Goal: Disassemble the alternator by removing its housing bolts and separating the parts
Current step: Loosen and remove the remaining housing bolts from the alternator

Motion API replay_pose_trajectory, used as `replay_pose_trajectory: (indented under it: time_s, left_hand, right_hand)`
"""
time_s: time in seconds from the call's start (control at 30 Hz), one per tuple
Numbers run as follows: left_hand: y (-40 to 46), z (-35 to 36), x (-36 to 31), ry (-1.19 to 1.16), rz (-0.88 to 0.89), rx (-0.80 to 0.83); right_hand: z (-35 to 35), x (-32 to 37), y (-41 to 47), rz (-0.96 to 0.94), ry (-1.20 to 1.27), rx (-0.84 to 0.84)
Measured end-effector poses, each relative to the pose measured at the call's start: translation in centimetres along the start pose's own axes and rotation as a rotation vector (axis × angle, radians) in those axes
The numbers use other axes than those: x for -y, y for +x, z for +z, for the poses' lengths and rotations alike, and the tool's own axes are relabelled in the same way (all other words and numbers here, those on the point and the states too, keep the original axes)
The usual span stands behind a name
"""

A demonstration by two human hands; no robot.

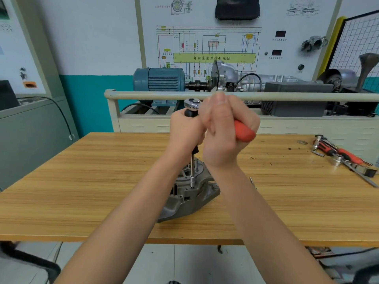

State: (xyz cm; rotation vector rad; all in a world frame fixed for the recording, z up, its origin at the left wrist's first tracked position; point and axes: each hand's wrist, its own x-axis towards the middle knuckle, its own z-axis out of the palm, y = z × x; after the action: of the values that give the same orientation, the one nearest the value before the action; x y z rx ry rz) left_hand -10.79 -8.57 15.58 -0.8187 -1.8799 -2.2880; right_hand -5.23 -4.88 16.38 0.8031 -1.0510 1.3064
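Head view: left hand (185, 130) grips the extension bar (192, 167), right hand (223, 128) grips the ratchet (244, 133). Unclamped, the alternator (184, 193) could tip on the counter (82, 181), slipping the socket (192, 182) off its bolt.

Automotive training workshop: wiring-diagram board (215, 44), blue motor (159, 79), wooden bench (82, 181)

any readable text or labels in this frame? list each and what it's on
"自动变速器控制电脑": on the green bar of the wiring diagram on the white training board.
Other small captions and labels on the board: too blurred to read.
Alternator, ratchet, table tools: no readable markings.
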Motion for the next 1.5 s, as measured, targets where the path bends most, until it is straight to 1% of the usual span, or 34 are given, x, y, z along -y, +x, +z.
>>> replay_pose_trajectory:
  time_s: [0.03, 0.1, 0.17, 0.23, 0.27, 0.33, 0.37, 0.43, 0.53, 0.6, 0.67, 0.73, 0.77, 0.8, 0.87, 0.93, 1.0, 1.07, 1.17, 1.2, 1.27, 1.33, 1.4, 1.5]
  left_hand:
    - [0.0, -0.3, 0.0, -0.008, -0.014, 0.032]
    - [0.2, -1.2, 0.0, -0.073, -0.034, 0.167]
    - [0.5, -2.0, 0.0, -0.149, -0.054, 0.31]
    - [0.5, -2.3, -0.1, -0.203, -0.082, 0.429]
    - [0.5, -2.3, -0.2, -0.208, -0.101, 0.466]
    - [0.4, -1.9, -0.2, -0.198, -0.142, 0.49]
    - [0.4, -1.6, -0.3, -0.187, -0.157, 0.473]
    - [0.6, -1.2, -0.2, -0.162, -0.159, 0.399]
    - [0.4, -0.4, -0.1, -0.122, -0.124, 0.228]
    - [0.3, 0.2, 0.0, -0.085, -0.099, 0.09]
    - [0.1, 0.8, 0.0, -0.033, -0.064, -0.036]
    - [-0.1, 1.3, 0.1, 0.003, -0.015, -0.075]
    - [-0.3, 1.5, 0.1, 0.025, 0.013, -0.079]
    - [-0.5, 1.5, 0.1, 0.063, 0.045, -0.097]
    - [-0.6, 1.3, 0.3, 0.086, 0.075, -0.141]
    - [-0.4, 0.6, 0.4, 0.006, 0.029, -0.096]
    - [-0.2, -0.3, 0.3, -0.098, -0.023, 0.047]
    - [0.1, -1.3, 0.1, -0.152, -0.044, 0.21]
    - [0.5, -2.2, -0.2, -0.187, -0.061, 0.402]
    - [0.5, -2.3, -0.2, -0.194, -0.081, 0.454]
    - [0.3, -1.9, -0.2, -0.177, -0.136, 0.525]
    - [0.1, -1.3, 0.0, -0.172, -0.184, 0.516]
    - [-0.1, -0.9, 0.1, -0.177, -0.187, 0.455]
    - [-0.1, -0.6, 0.3, -0.173, -0.157, 0.309]
  right_hand:
    - [-0.4, -0.3, 0.4, 0.059, 0.076, -0.021]
    - [-1.4, -0.8, 1.4, 0.211, 0.295, -0.034]
    - [-2.7, -1.4, 2.5, 0.429, 0.571, -0.069]
    - [-4.0, -2.2, 3.3, 0.652, 0.826, -0.192]
    - [-4.5, -2.6, 3.5, 0.734, 0.933, -0.259]
    - [-5.0, -3.3, 3.8, 0.818, 1.083, -0.363]
    - [-5.1, -3.4, 3.9, 0.826, 1.097, -0.402]
    - [-5.0, -3.2, 3.8, 0.8, 1.04, -0.436]
    - [-4.6, -2.1, 3.2, 0.691, 0.869, -0.361]
    - [-3.7, -1.3, 2.5, 0.55, 0.689, -0.253]
    - [-2.3, -0.6, 1.6, 0.323, 0.427, -0.16]
    - [-1.1, -0.1, 0.6, 0.089, 0.11, -0.077]
    - [-0.7, 0.1, 0.2, 0.016, -0.003, -0.034]
    - [-0.4, 0.3, -0.1, -0.015, -0.063, -0.008]
    - [-0.4, 0.2, -0.1, 0.016, -0.034, -0.016]
    - [-0.8, 0.0, 0.5, 0.096, 0.095, -0.03]
    - [-1.6, -0.5, 1.3, 0.206, 0.295, -0.023]
    - [-2.7, -1.2, 2.4, 0.402, 0.571, -0.048]
    - [-4.3, -2.5, 3.5, 0.708, 0.915, -0.22]
    - [-4.7, -3.0, 3.7, 0.778, 1.016, -0.272]
    - [-5.1, -3.7, 3.8, 0.849, 1.157, -0.349]
    - [-5.3, -3.7, 3.7, 0.843, 1.166, -0.389]
    - [-5.3, -3.0, 3.6, 0.798, 1.11, -0.372]
    - [-4.8, -1.7, 3.1, 0.669, 0.898, -0.289]
